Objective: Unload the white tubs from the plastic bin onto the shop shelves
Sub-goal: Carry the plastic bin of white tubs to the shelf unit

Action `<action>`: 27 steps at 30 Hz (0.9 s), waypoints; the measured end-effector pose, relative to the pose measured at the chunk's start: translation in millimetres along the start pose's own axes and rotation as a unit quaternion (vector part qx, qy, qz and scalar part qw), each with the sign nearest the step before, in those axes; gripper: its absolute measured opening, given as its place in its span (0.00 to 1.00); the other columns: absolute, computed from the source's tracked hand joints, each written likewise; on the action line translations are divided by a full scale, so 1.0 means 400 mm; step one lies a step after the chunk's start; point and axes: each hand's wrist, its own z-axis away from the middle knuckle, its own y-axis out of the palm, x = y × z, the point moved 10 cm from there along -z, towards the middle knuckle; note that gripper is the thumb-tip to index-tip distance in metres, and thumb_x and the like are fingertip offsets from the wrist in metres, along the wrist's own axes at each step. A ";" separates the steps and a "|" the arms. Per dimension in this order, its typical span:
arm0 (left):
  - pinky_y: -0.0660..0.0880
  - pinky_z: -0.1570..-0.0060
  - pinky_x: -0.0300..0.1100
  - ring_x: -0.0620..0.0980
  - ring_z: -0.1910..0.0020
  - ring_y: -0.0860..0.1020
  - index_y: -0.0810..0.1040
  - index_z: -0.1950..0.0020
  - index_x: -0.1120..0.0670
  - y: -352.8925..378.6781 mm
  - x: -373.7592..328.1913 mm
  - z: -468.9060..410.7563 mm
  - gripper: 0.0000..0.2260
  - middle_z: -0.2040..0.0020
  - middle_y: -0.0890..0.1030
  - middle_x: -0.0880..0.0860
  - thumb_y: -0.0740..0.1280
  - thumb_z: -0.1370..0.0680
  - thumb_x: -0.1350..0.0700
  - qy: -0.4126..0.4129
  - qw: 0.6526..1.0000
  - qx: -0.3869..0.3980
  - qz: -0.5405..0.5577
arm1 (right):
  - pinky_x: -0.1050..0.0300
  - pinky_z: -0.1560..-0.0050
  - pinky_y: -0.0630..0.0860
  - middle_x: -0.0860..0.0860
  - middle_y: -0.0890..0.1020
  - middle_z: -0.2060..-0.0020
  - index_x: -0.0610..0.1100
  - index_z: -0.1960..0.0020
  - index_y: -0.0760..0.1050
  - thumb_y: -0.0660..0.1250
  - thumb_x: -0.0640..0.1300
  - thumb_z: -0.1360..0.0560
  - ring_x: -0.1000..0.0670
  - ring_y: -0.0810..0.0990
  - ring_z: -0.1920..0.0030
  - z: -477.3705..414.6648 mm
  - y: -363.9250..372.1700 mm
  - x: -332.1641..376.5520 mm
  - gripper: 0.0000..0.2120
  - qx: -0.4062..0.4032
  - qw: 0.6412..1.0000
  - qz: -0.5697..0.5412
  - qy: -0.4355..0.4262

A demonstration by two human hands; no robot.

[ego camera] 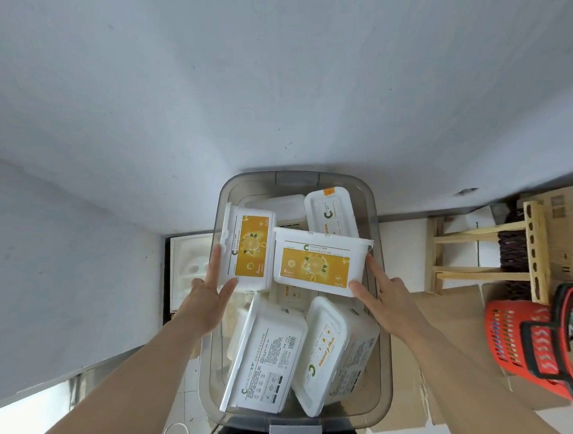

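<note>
A clear grey plastic bin (380, 324) sits below me on the floor, holding several white tubs. My left hand (209, 295) grips an upright white tub with an orange label (248, 251) at the bin's left side. My right hand (385, 296) holds a second orange-labelled white tub (319, 266) by its right end, above the bin's middle. Under them lie two more tubs (267, 358) (329, 355) at the near end, and another tub (332, 212) at the far end.
A red shopping basket (531, 339) stands at the right, with a wooden stool (489, 254) and flattened cardboard (459, 312) behind it. A white wall fills the upper view. A white moulded tray (189, 265) lies on the floor left of the bin.
</note>
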 end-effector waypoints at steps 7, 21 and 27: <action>0.68 0.68 0.41 0.54 0.71 0.75 0.26 0.32 0.30 -0.009 -0.019 -0.001 0.28 0.41 0.71 0.65 0.46 0.22 0.36 0.013 1.000 0.003 -0.025 | 0.57 0.68 0.69 0.48 0.71 0.63 0.71 0.28 0.44 0.53 0.81 0.37 0.50 0.75 0.68 -0.019 -0.007 -0.020 0.42 -0.005 1.000 -0.005 0.014; 0.74 0.67 0.42 0.51 0.76 0.75 0.24 0.33 0.30 0.011 -0.091 0.030 0.31 0.45 0.76 0.71 0.49 0.21 0.36 0.057 0.993 0.047 -0.095 | 0.50 0.41 0.71 0.42 0.78 0.39 0.61 0.24 0.46 0.56 0.76 0.34 0.43 0.75 0.38 0.167 -0.049 -0.074 0.44 -0.001 0.998 -0.047 0.044; 0.71 0.61 0.43 0.51 0.70 0.76 0.28 0.28 0.36 0.038 -0.289 0.072 0.31 0.47 0.77 0.71 0.49 0.20 0.37 0.140 0.975 0.070 -0.161 | 0.48 0.36 0.67 0.44 0.71 0.31 0.62 0.24 0.48 0.50 0.82 0.40 0.43 0.71 0.33 0.329 -0.135 -0.175 0.49 -0.053 0.991 -0.092 0.084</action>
